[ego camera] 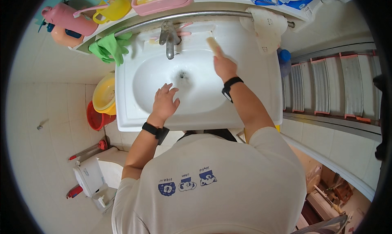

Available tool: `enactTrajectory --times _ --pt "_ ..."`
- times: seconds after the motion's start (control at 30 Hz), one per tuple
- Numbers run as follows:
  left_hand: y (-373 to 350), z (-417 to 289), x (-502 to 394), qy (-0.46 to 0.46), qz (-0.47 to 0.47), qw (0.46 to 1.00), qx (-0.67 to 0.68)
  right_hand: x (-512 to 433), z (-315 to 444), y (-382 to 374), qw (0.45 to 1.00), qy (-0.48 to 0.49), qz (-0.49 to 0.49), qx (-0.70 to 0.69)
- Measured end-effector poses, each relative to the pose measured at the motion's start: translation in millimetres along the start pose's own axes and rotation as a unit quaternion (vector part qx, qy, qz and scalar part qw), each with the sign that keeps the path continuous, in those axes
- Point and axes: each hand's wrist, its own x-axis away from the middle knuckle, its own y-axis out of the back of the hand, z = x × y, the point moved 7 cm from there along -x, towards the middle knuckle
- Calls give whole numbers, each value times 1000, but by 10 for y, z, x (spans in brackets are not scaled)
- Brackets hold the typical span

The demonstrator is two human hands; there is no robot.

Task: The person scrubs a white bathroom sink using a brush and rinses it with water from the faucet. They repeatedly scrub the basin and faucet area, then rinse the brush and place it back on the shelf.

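My right hand (225, 68) is closed around a pale, elongated object (214, 46), perhaps a brush or sponge; it is blurred, and its far end points up at the back right of the white washbasin (251, 90). Over the front left part of the bowl, my left hand (165, 101) holds nothing, its fingers spread. A metal faucet (170, 41) stands at the basin's back. Beside its base lie pink-handled toothbrushes (183, 34). Below the faucet, the dark drain (182, 75) shows in the bowl.
Green rubber gloves (111, 47) and a pale cloth (266, 29) hang on a metal rail (183, 14) behind the basin. The shelf (214, 0) above holds a pink soap box (162, 3) and a yellow mug (114, 10). Yellow basins (104, 93) sit left; a ladder (321, 87) stands right.
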Motion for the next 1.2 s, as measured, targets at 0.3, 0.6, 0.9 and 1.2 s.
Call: enactTrajectory --times 0.3,0.6,0.9,1.2 --pt "69 37 -23 2 -22 1000 4 -418 -446 861 983 -76 -149 -76" --pt "138 41 5 -3 -43 999 8 -196 366 233 993 55 -63 -78" --pt "57 117 114 11 -36 999 25 167 245 -47 998 12 63 -13" --pt "82 252 145 10 -32 999 12 320 -761 677 996 -66 -58 -10"
